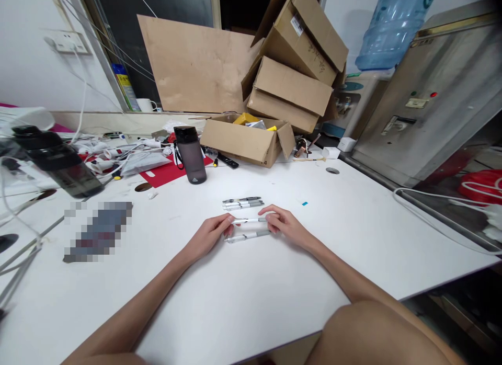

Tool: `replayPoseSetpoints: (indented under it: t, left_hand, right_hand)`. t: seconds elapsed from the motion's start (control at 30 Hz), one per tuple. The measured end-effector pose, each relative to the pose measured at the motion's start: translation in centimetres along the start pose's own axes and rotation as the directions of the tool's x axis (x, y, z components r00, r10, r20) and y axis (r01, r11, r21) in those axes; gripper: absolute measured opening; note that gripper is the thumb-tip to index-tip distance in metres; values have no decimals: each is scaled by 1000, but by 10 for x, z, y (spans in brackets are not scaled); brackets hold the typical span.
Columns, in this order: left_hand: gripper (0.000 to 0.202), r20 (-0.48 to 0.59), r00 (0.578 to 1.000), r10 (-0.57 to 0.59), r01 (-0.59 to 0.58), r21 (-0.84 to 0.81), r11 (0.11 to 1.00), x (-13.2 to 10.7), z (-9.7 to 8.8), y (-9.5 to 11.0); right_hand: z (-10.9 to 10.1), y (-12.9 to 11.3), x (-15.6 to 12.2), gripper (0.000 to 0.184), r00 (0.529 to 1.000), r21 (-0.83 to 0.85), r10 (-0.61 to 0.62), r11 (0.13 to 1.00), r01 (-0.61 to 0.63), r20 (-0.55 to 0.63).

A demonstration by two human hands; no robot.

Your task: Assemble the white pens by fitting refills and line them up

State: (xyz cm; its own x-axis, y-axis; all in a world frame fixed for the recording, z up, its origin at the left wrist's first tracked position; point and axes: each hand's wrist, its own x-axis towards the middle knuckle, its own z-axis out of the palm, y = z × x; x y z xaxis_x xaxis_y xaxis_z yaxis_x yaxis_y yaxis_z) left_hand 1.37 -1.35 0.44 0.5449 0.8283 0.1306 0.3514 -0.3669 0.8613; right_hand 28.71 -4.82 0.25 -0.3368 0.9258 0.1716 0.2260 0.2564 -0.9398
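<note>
On the white table (243, 281), my left hand (214, 233) and my right hand (283, 224) pinch the two ends of a white pen (249, 220) held level just above the surface. A second white and grey pen (247, 236) lies on the table right below it, touching my fingertips. Just beyond, up to three more pens (243, 203) lie side by side. Both hands have their fingers closed on the held pen.
A dark water bottle (190, 155) stands behind the pens, beside an open cardboard box (245, 140). Stacked boxes (298, 77) lean at the back. Another dark bottle (58, 163), cables and clutter fill the left. A water dispenser (388, 46) stands at the right.
</note>
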Motion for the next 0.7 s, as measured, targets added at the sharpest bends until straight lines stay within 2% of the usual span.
replayPoseSetpoints:
  t: [0.1, 0.3, 0.57, 0.7]
  left_hand:
    - [49, 0, 1000, -4, 4, 11, 1000, 0, 0, 1]
    - [48, -1, 1000, 3, -3, 17, 1000, 0, 0, 1]
    - [48, 10, 1000, 6, -7, 32, 999, -1, 0, 4]
    - [48, 8, 1000, 7, -7, 25, 1000, -1, 0, 5]
  right_hand:
    - [0, 2, 0, 38, 1000, -1, 19, 1000, -19, 4]
    - [1, -1, 0, 35, 998, -25, -69, 997, 69, -7]
    - [1, 0, -1, 38, 999, 13, 37, 999, -37, 17]
    - [1, 1, -1, 35, 1000, -22, -4, 1000, 5, 16]
